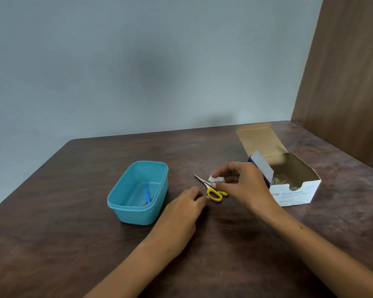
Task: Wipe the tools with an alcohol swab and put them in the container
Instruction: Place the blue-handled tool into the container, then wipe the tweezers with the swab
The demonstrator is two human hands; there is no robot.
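Small scissors (211,189) with yellow handles lie on the brown table, blades pointing up and left. My right hand (243,186) pinches a white alcohol swab (216,179) just above the blades. My left hand (187,208) rests on the table with its fingertips touching the near yellow handle loop; whether it grips the loop is unclear. A teal plastic container (159,203) stands to the left, with a thin blue tool (147,193) lying inside it.
An open white alcohol swab box (293,193) sits to the right, its flap folded back, right behind my right hand. A brown wooden panel (342,82) rises at the table's right edge. A grey wall stands behind the table (73,244).
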